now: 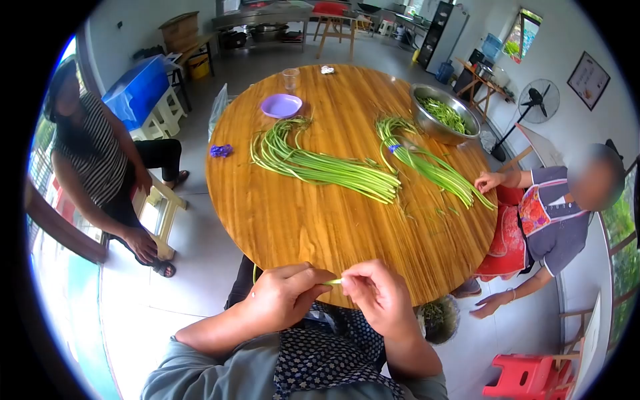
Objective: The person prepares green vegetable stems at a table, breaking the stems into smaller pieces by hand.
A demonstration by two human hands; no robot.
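Close to the table's near edge, my left hand [287,293] is closed around a thin green garlic scape [332,282]. A short pale end of it shows between my hands, and another part hangs behind my left wrist. My right hand [377,293] pinches that end between thumb and fingers. Beyond my hands a loose bundle of garlic scapes [327,170] lies across the table. To its right rests a second bundle [433,170] with a purple tie [395,148] around it. A steel bowl [460,135] at the back right holds cut green pieces [442,115].
On the round wooden table [280,227] are a purple plate [281,105], a clear cup [290,79] and a crumpled purple tie [221,151]. A co-worker's hand [489,181] touches the table at right. A bin [440,320] stands below. Another person sits at left.
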